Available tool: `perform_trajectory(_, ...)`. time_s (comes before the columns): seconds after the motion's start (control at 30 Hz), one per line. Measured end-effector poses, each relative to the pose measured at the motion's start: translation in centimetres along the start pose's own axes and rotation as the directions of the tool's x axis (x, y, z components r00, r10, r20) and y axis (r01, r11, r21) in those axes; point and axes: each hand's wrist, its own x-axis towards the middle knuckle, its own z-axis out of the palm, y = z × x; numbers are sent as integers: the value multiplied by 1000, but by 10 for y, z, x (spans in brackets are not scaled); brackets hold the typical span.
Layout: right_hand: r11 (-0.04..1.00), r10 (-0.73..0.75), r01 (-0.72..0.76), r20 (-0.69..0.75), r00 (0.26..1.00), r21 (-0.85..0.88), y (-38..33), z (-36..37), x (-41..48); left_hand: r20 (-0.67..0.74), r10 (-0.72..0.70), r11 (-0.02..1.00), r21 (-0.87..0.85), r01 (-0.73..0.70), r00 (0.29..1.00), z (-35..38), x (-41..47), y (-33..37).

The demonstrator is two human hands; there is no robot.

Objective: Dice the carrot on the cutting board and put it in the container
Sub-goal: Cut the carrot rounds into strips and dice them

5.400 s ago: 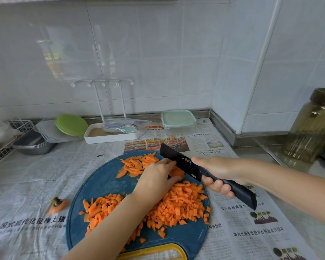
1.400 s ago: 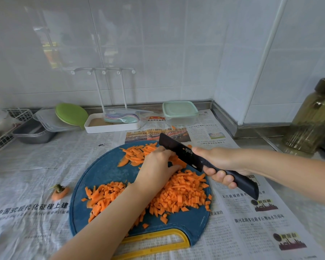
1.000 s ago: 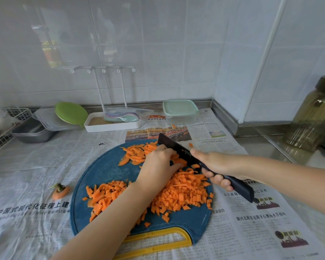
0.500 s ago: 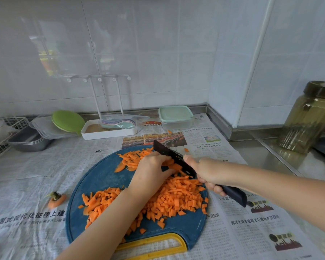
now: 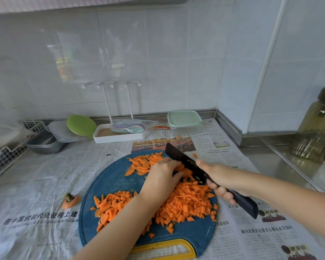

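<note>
Unchanged: right hand [image 5: 221, 177] fingers [image 5: 220, 192] grip knife [image 5: 182, 159]; left hand [image 5: 161, 177] fingers [image 5: 167, 163] pin carrot strips [image 5: 186, 172].

Left hand [image 5: 160, 177] and right hand [image 5: 220, 178] bare (forearms [image 5: 281, 196] likewise).

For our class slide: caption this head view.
Left hand steadies carrot strips as right hand dices them with a knife on the blue board.

Left of my round blue cutting board [image 5: 113, 184], the newspaper-covered worktop [image 5: 45, 175] lies open save an orange carrot top [image 5: 70, 200]. Behind, a white drying rack [image 5: 118, 136] and mint-lidded clear plastic container [image 5: 185, 122] line the wall.
</note>
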Motion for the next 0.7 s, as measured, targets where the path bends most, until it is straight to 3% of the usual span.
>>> perform_trajectory(0.2,998,41,-41,-4,999,-40,-11,0,4,-37,11,1000,5,-11,999,3,2,2)
perform_trajectory(0.47,995,-36,32,41,999,90,-9,-14,-1,-63,-1,1000,6,1,998,4,4,-3)
perform_trajectory(0.7,998,-36,32,67,997,56,-12,-23,-16,-64,-8,999,48,11,998,4,3,-4)
